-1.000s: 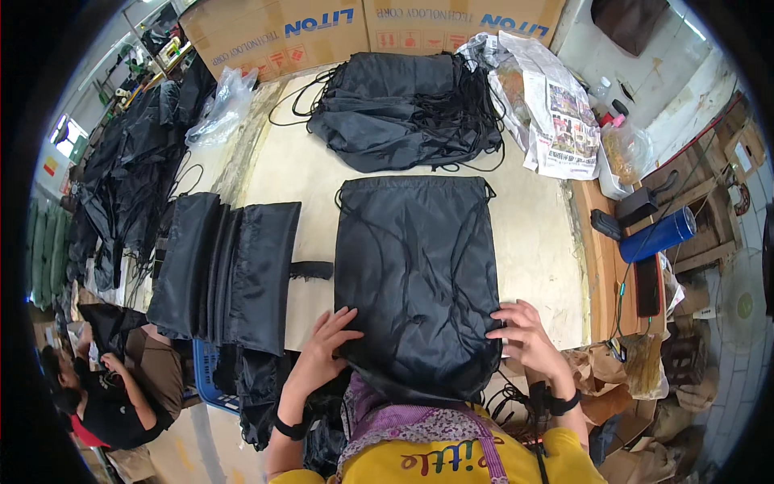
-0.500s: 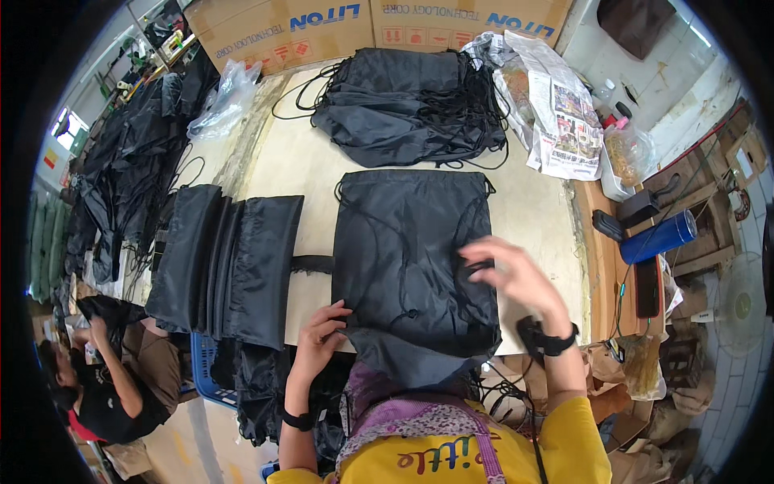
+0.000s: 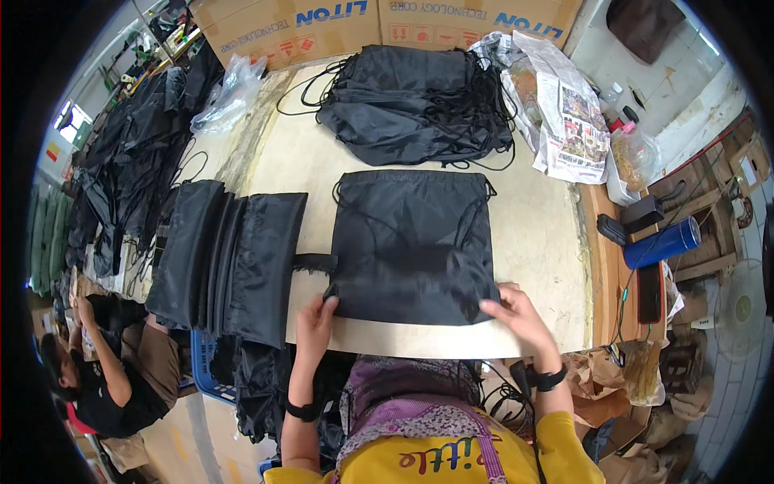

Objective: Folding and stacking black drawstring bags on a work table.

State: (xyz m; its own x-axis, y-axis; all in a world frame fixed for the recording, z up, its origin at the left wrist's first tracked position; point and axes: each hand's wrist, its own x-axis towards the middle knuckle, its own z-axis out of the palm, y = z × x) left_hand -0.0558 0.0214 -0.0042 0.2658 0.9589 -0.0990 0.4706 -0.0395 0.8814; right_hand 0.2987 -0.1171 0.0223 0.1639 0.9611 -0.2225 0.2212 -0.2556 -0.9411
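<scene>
In front of me a black drawstring bag (image 3: pixel 411 234) lies on the pale work table, its gathered top edge away from me. Cords show at both upper corners. My left hand (image 3: pixel 314 321) is closed on its lower left corner, thumb on top. At the lower right corner, my right hand (image 3: pixel 516 316) grips the cloth between thumb and fingers. The lower part of the bag is blurred by motion. To the left stands a row of folded black bags (image 3: pixel 262 262), and a short black strip (image 3: pixel 316 262) sticks out between them and the flat bag.
Beyond the bag lies a heap of black drawstring bags (image 3: pixel 415 105). Cardboard boxes (image 3: pixel 290 28) line the back. Newspaper (image 3: pixel 571 121), a blue tumbler (image 3: pixel 661 244) and a phone (image 3: pixel 650 294) are at the right. A co-worker (image 3: pixel 113 363) handles dark cloth at left, near a blue basket (image 3: pixel 208 367).
The bag's near edge, which hung over the table edge, now lies on the tabletop. My right hand has come down from the bag's right side to its lower right corner; my left hand grips the left corner.
</scene>
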